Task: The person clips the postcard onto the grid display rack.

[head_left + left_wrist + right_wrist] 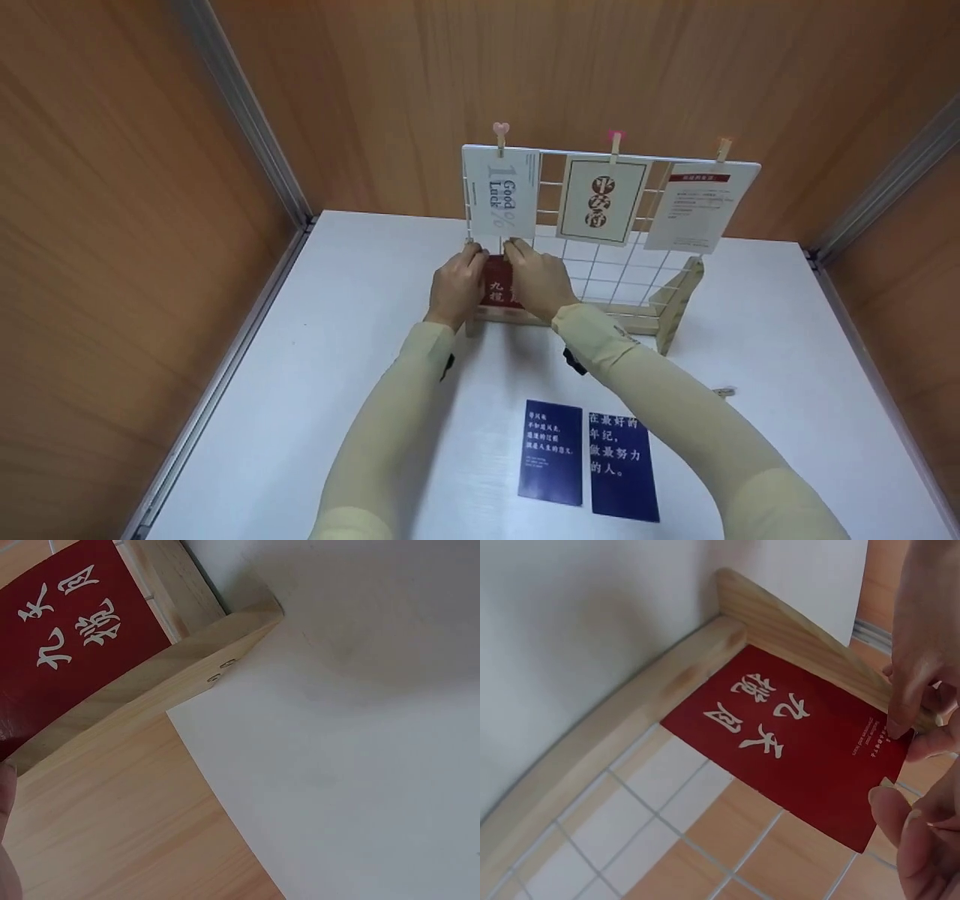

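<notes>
A red card (499, 281) with white characters is held against the left part of the white wire grid rack (592, 270). My left hand (456, 287) pinches the card's upper left corner between thumb and fingers; only its fingertips (6, 791) show in the left wrist view. At the card's top edge, my right hand (541, 279) pinches a small wooden clip (886, 782), mostly hidden by the fingers. The red card (772, 742) hangs just inside the rack's wooden side leg (802, 637) in the right wrist view.
Along the rack's top hang a Good Luck card (501, 202), a bordered card (602, 199) and a printed white card (697, 210), each under a wooden clip. Two blue cards (551, 454) lie on the white table (300, 420). Another clip (724, 391) lies near the right forearm.
</notes>
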{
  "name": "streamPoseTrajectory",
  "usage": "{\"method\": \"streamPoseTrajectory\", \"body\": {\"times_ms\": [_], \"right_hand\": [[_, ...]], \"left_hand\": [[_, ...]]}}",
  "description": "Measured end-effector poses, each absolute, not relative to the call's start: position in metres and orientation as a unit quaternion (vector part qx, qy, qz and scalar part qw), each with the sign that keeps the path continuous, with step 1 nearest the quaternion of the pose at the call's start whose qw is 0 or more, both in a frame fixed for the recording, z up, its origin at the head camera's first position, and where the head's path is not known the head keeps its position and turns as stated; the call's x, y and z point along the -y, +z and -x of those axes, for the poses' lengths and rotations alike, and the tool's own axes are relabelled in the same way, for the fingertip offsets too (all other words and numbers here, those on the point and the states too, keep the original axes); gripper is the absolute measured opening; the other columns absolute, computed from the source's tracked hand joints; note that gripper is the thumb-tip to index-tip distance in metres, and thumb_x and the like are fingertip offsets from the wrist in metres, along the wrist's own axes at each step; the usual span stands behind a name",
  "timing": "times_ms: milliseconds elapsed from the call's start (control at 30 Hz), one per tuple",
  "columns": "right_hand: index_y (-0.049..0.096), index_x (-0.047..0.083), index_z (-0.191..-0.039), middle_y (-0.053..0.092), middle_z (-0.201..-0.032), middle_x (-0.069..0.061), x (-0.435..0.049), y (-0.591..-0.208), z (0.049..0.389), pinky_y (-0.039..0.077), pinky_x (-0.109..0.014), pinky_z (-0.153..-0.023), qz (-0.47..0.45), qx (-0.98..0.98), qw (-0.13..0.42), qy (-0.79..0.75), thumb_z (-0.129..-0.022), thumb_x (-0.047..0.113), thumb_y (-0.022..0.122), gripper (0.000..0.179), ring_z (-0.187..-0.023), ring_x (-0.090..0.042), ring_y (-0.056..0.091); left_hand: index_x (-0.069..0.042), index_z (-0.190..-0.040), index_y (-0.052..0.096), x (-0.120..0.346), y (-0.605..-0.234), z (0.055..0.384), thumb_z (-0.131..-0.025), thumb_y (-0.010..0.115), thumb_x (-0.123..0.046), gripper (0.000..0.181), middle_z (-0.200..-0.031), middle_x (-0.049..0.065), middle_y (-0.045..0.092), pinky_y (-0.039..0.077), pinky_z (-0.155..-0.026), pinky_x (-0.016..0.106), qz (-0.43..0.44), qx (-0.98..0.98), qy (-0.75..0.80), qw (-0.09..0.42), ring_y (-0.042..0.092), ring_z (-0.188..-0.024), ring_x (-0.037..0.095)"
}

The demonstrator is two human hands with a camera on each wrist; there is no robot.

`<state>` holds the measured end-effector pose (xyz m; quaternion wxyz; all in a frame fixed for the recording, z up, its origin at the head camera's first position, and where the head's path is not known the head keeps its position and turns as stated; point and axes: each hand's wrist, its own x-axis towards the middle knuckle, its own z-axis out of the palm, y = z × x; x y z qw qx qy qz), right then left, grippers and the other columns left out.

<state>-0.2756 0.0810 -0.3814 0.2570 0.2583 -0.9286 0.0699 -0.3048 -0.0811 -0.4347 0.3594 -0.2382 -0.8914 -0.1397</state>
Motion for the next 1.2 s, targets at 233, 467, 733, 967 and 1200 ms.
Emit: {"method": "streamPoseTrajectory", "body": {"times_ms": [233,467,733,967,1200], "right_hand": [[0.067,-0.003,-0.116,0.068,-0.119,-0.016,-0.105,-0.403,0.247,0.059,-0.034,-0.071,-0.311,0.891,0.290,0.157,-0.085,-0.007,0.064,0.031,-0.086,-0.027,0.072],[0.072,-0.002,-0.108,0.072,-0.110,-0.014,-0.130,-0.421,0.226,0.059,-0.036,-0.068,-0.323,0.888,0.267,0.190,-0.086,-0.010,0.057,0.028,-0.090,-0.027,0.072],[0.073,-0.002,-0.098,0.073,-0.099,-0.013,-0.170,-0.437,0.213,0.058,-0.040,-0.070,-0.288,0.896,0.263,0.213,-0.085,-0.011,0.058,0.022,-0.088,-0.028,0.072],[0.073,-0.001,-0.096,0.072,-0.092,-0.012,-0.206,-0.463,0.195,0.057,-0.042,-0.067,-0.228,0.917,0.233,0.229,-0.086,-0.010,0.060,0.018,-0.081,-0.029,0.070],[0.072,-0.002,-0.097,0.072,-0.094,-0.014,-0.244,-0.485,0.177,0.057,-0.046,-0.072,-0.162,0.939,0.185,0.240,-0.086,-0.007,0.063,0.015,-0.086,-0.033,0.070]], "left_hand": [[0.001,-0.107,0.070,0.079,-0.436,0.306,-0.091,0.065,0.002,0.016,-0.110,0.012,0.066,0.057,-0.078,0.030,0.232,0.889,-0.152,0.363,0.069,-0.093,0.024],[0.000,-0.109,0.068,0.079,-0.433,0.305,-0.093,0.063,0.001,0.017,-0.111,0.011,0.066,0.058,-0.076,0.029,0.231,0.895,-0.141,0.354,0.070,-0.091,0.023],[-0.001,-0.110,0.068,0.080,-0.432,0.305,-0.092,0.064,0.002,0.019,-0.112,0.010,0.066,0.058,-0.073,0.031,0.225,0.901,-0.138,0.345,0.070,-0.090,0.024],[-0.001,-0.109,0.068,0.081,-0.428,0.305,-0.092,0.063,0.003,0.018,-0.111,0.011,0.067,0.059,-0.070,0.034,0.232,0.902,-0.129,0.341,0.071,-0.089,0.026],[-0.001,-0.110,0.068,0.081,-0.426,0.305,-0.095,0.061,0.001,0.017,-0.111,0.011,0.067,0.059,-0.070,0.034,0.233,0.905,-0.122,0.336,0.071,-0.089,0.025]]}}
